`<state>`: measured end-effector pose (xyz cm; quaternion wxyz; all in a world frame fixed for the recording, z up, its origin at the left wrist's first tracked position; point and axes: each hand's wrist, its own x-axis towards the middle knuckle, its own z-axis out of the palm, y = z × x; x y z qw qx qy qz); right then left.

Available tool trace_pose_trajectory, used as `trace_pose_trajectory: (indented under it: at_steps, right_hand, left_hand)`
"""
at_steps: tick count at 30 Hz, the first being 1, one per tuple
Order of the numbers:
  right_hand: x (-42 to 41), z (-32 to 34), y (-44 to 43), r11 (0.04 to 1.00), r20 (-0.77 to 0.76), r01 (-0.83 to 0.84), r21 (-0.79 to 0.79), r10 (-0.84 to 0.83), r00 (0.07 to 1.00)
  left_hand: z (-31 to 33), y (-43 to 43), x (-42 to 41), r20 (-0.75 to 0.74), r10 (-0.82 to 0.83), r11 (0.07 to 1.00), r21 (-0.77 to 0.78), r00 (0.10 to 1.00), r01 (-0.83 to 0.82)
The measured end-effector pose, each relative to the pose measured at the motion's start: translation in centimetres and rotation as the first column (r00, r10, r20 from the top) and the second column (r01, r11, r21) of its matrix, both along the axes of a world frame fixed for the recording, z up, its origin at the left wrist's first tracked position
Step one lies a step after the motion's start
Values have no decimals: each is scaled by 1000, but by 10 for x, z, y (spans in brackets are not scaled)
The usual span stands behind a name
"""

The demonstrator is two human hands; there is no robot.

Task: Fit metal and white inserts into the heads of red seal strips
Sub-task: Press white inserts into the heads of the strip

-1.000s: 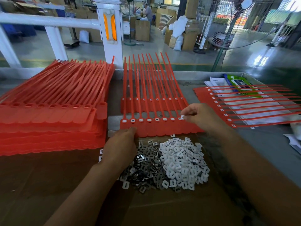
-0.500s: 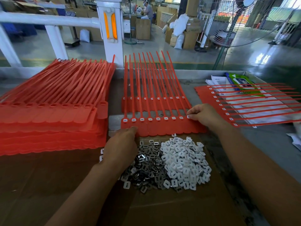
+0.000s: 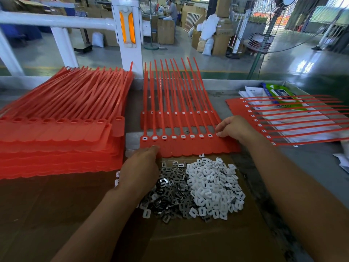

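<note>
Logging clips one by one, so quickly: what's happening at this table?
A person is fitting inserts into a row of red seal strips. The left hand steadies the row's near edge; the right hand has its fingers at the rightmost head, apparently seating one there. The other heads each show a white piece. Piles of metal inserts and white inserts lie on cardboard in front.

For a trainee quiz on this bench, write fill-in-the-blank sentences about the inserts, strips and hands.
The white inserts are piled to the ___ of the metal inserts.
Both piles lie on brown ___.
The right hand touches the front seal strip sheet at its ___ end.
The tall stack of red strips stands to the ___ of that sheet.
Missing words: right; cardboard; right; left.
</note>
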<state>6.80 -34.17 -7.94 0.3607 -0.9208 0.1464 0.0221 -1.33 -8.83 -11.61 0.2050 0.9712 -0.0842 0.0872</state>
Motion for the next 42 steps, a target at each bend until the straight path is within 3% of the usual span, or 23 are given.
trace_pose_trajectory:
  at_steps: [5,9,20,23,27,33,38,42]
  right_hand:
    - [7,7,3,1000,-108,-3,-19,1,994]
    - [5,7,3,1000,-92,-10,-25,8,996]
    - [-4,-8,0,996,77,-8,-93,15,997]
    - [-9,-11,1,993,187,-10,-121,33,982]
    - [-24,-6,10,989,296,-118,-94,141,945]
    - [-50,5,29,903,140,-407,-140,425,894]
    - [-58,5,36,817,13,-500,-288,525,851]
    - [-64,3,41,770,5,-491,-408,540,842]
  left_hand:
    - [-1,0,0,1,1,1000,5,1000,-1]
    - [-2,0,1,5,-1,1000,13,1000,1]
    - [0,0,-1,-5,2,1000,0,1000,-2]
    - [1,-1,-1,-4,-1,1000,-6,1000,1]
    - [1,-1,-1,-3,-8,1000,-5,1000,8]
    - [3,-1,-2,-4,-6,1000,-5,1000,6]
    - [2,-1,-2,5,-11,1000,-6,1000,11]
    - [1,-1,-2,5,-13,1000,-8,1000,13]
